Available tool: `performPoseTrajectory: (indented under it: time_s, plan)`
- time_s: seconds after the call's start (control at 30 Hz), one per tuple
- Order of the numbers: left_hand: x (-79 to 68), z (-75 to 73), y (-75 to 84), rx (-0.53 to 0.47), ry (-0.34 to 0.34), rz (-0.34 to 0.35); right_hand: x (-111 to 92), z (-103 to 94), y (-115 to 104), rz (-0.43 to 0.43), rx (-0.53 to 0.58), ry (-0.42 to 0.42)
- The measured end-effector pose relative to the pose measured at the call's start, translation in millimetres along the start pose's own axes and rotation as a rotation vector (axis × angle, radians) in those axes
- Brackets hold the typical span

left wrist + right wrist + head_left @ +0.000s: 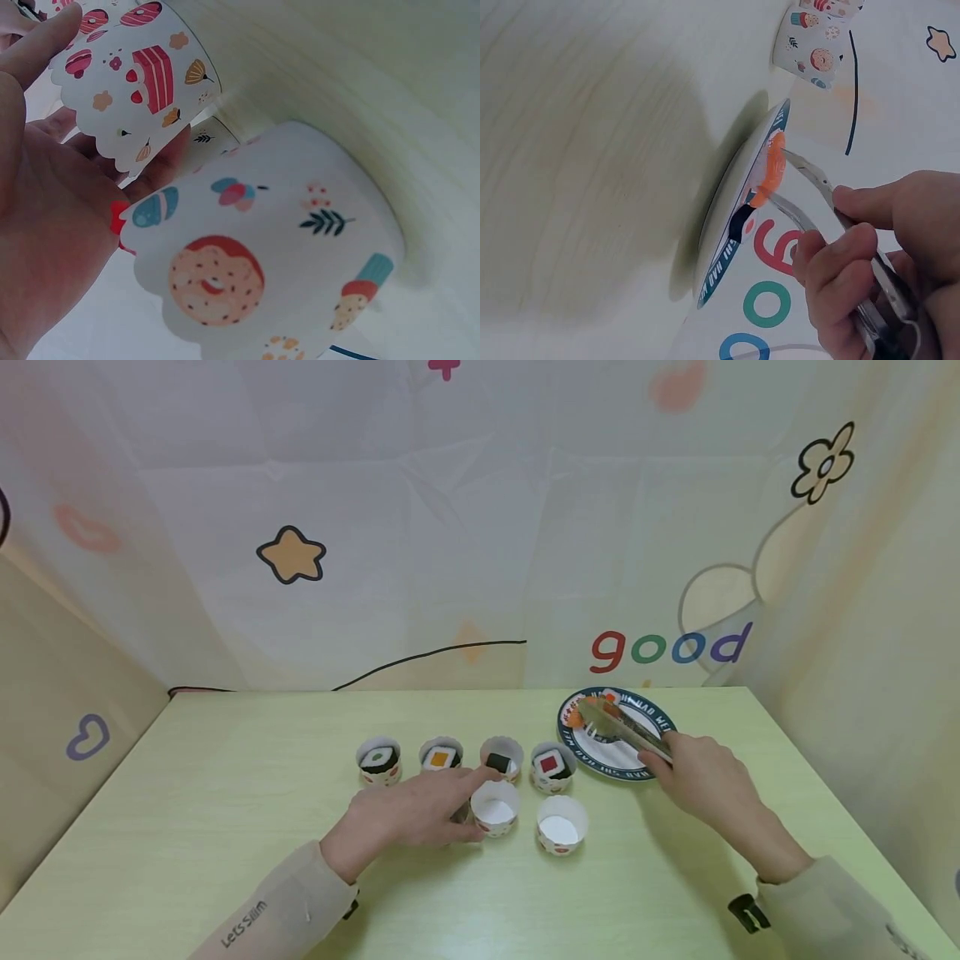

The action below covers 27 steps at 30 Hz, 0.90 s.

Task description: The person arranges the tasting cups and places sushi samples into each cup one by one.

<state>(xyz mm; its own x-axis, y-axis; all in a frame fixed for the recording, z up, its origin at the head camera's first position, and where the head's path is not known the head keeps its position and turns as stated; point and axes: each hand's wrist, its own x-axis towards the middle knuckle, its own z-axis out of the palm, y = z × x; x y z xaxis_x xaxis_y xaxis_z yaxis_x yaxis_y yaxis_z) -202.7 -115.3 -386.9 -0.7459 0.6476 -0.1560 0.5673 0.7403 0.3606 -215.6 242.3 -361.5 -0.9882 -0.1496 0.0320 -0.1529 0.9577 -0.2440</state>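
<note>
My left hand [420,806] holds an empty white paper cup [497,818] at its side, thumb and finger on either side of it. Part of another cup [459,814] shows beneath that hand. With my right hand [708,777] I grip metal tongs [637,732] over a round plate [618,772] with a dark blue lettered rim. In the right wrist view, the tong tips are spread about an orange-topped sushi piece [774,169]; whether they touch it I cannot tell. A black-banded piece [740,223] lies beside it on the plate.
Behind my left hand stand several cups holding toy-like sushi: a green-centred roll [378,757], a yellow-centred one [441,760], a black-wrapped piece [498,763] and a red-centred one [550,765]. An empty cup [562,831] stands in front. A printed curtain [450,568] hangs behind the table.
</note>
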Motion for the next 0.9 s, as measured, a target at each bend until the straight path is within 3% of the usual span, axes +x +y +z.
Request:
performPoseTrajectory:
  time_s: [0.23,0.43,0.9]
  plan:
    - [-0.1,1.2,-1.7,0.005,0.004,0.01,4,4.6,-6,0.017,0.044,0.001]
    - [0.3,2.0,-2.7,0.01,0.012,0.028,10,5.1,-9,0.032,0.019,-0.004]
    - [-0.9,1.0,-2.7,0.005,0.013,0.032,18,5.8,2,0.062,0.006,-0.081]
